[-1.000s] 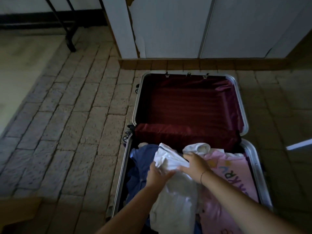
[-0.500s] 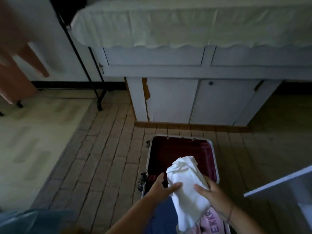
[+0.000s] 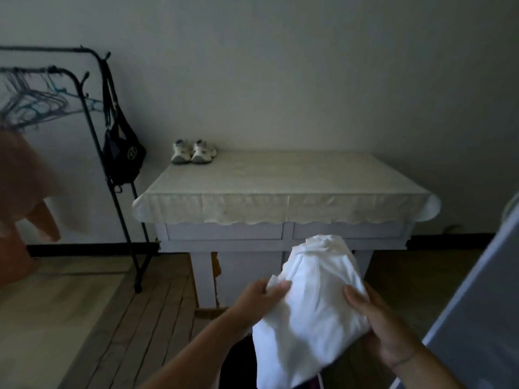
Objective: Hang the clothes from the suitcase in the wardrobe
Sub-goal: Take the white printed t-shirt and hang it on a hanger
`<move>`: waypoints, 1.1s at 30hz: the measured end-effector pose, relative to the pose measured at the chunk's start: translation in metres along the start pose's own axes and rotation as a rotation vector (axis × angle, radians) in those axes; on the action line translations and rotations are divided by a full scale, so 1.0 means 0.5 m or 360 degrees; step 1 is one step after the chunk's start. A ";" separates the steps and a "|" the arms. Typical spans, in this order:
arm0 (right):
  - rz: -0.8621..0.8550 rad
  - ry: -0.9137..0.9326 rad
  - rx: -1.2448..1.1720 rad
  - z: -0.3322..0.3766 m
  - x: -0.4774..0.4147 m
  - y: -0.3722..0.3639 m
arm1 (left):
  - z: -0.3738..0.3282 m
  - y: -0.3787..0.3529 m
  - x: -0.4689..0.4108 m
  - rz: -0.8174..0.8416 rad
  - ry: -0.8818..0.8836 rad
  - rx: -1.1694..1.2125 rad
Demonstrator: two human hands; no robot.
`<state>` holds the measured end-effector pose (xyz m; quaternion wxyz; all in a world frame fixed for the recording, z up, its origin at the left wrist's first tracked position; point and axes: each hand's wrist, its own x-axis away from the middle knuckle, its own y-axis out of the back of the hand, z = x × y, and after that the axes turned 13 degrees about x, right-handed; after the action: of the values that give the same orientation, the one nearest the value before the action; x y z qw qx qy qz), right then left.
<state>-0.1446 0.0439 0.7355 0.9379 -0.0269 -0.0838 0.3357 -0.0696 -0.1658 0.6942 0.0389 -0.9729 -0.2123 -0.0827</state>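
Note:
A crumpled white garment (image 3: 311, 307) is held up in front of me with both hands. My left hand (image 3: 254, 300) pinches its left edge between thumb and fingers. My right hand (image 3: 379, 329) grips its right side from below. Only a dark sliver of the suitcase (image 3: 238, 363) shows at the bottom edge, under the garment. A black clothes rack (image 3: 92, 108) stands at the left with several empty hangers (image 3: 33, 102) on its rail and an orange-pink garment (image 3: 25, 192) hanging blurred at the far left.
A white table (image 3: 280, 234) with a cream cloth stands against the wall straight ahead, a pair of small shoes (image 3: 193, 151) on its back left corner. A dark bag (image 3: 123, 153) hangs on the rack's end. A pale panel (image 3: 477, 304) juts in at the right.
Both hands lifted the white garment out of the suitcase and up. My view rose from the open suitcase on the floor to the table, wall and rack.

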 end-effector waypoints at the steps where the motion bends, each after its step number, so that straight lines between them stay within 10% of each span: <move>1: -0.0047 0.0030 -0.0008 0.022 0.003 0.018 | -0.042 -0.016 0.003 -0.0037 -0.0077 -0.0050; 14: -0.0260 0.0328 0.1202 0.191 0.025 0.162 | -0.353 -0.176 0.069 0.0245 -0.0670 -0.0153; 26: 0.0611 0.0336 0.0201 0.244 0.055 0.147 | -0.422 -0.255 0.124 0.0621 -0.0672 -0.0490; 33: 0.0016 0.0440 0.0164 0.281 0.070 0.224 | -0.421 -0.277 0.081 0.0516 -0.0769 -0.0735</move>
<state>-0.2130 0.1520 0.8667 0.9389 -0.0251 0.0636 0.3372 -0.1219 -0.0472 0.9139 -0.2204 -0.9685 -0.0342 0.1109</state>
